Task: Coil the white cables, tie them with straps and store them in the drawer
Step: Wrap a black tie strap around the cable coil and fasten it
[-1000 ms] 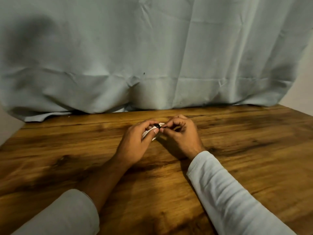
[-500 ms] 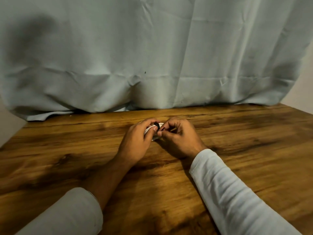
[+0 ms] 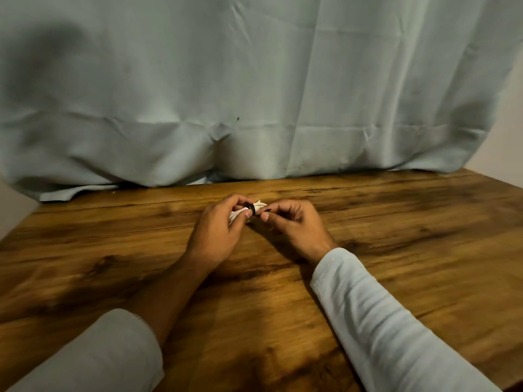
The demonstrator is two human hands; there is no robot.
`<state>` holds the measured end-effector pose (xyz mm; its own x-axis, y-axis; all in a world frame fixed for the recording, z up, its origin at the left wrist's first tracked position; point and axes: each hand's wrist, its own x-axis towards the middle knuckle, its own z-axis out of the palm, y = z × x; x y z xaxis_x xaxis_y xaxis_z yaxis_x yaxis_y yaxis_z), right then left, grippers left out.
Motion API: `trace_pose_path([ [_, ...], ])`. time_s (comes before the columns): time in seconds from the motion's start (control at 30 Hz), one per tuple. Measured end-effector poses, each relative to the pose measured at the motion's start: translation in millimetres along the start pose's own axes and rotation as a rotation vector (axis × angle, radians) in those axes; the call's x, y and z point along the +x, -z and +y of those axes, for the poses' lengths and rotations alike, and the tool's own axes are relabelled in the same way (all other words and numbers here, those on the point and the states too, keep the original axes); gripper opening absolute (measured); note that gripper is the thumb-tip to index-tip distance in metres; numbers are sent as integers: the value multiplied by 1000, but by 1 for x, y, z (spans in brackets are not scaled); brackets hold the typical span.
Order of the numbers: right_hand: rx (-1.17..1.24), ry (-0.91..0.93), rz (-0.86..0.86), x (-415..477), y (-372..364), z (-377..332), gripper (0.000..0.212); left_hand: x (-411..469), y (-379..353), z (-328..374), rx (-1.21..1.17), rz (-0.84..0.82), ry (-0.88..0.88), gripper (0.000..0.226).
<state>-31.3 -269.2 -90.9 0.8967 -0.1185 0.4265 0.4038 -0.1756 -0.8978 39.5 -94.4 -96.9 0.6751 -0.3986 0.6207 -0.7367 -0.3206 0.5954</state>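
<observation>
Above the wooden table [image 3: 396, 236], both hands meet: left hand [image 3: 216, 236] grips the coiled white cable [image 3: 259, 206], right hand [image 3: 294, 224] pinches its black strap [image 3: 250, 206].

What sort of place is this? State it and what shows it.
Likely a makeshift home recording spot: a wood-grain table, a creased pale cloth hung as a backdrop, and plain wall at the right. Left hand holds a coiled white cable; right hand pinches its black strap.

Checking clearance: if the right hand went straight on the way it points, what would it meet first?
The right hand, seemingly pinching the black strap, would probably meet the coiled white cable in the left hand first.
</observation>
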Motion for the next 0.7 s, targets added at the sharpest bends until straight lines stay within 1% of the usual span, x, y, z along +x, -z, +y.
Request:
trace_pose_path([
  [0.17, 185, -99, 111, 0, -5, 5, 9, 3, -2, -7, -166, -38, 83, 23],
  [0.27, 274, -161, 131, 0, -6, 6, 9, 5, -2, -13, -279, -56, 149, 23],
  [0.37, 358, -185, 125, 2, -7, 5, 9, 5, -3, -13, -344, -58, 165, 24],
  [0.53, 400, -203, 159, 4, -8, 6, 12, 6, -5, -14, -392, -67, 187, 24],
  [0.7, 340, -207, 178, 5, -5, 9, 8, 6, -4, -16, -351, -81, 174, 25],
])
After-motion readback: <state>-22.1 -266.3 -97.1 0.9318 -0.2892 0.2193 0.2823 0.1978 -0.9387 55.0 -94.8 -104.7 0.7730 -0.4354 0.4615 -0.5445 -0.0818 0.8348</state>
